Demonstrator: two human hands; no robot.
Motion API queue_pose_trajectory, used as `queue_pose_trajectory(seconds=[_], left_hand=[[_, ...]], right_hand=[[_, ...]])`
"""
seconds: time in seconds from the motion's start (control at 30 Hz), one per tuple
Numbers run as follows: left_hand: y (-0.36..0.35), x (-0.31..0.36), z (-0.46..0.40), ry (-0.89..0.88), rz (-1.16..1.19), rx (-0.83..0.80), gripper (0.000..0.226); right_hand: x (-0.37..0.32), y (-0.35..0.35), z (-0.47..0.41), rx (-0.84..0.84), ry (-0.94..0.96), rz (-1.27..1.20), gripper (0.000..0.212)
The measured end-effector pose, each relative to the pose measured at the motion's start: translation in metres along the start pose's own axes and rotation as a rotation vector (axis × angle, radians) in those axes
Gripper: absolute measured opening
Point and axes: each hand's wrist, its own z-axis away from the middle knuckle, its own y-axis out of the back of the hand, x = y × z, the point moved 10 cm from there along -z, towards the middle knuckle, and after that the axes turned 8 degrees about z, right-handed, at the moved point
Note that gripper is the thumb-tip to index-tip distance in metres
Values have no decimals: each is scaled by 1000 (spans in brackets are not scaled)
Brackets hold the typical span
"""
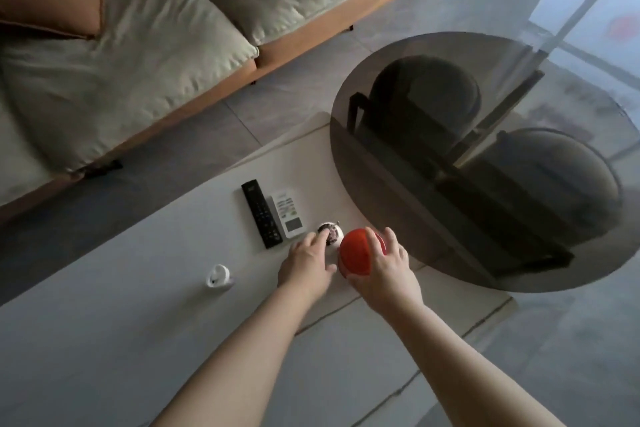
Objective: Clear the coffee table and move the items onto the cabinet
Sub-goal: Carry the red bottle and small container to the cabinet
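My right hand grips a round red-orange container just above the white coffee table. My left hand reaches to a small white jar with a dark patterned top, its fingers touching it from the near side. A black remote and a white remote lie side by side just beyond the jar. A small white clip-like object sits on the table to the left of my left hand.
A round dark glass tabletop overlaps the white table on the right, with dark stools visible under it. An orange sofa with pale cushions runs along the far left. Grey tiled floor lies between sofa and table.
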Motion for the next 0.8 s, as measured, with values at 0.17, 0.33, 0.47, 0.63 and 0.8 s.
queue_pose_trajectory(seconds=[0.17,0.33,0.47,0.63,0.8], left_hand=[[-31,-9,-54,6,-27,20,66],[-46,-12,-89,-4,-79,14,65],[-62,-20,-103,15,-50,-11,58],[-64,-26,-94,5,4,43,50],[-69,-28,-57,46,-25,-13,77]], right_hand=[[4,-36,-37,46,111,34,83],[11,-48,-44,117,154,-47,82],[14,-51,-44,172,157,-82,85],[23,-51,-39,159,116,-133,84],[51,-48,-7,144,46,-140,91]])
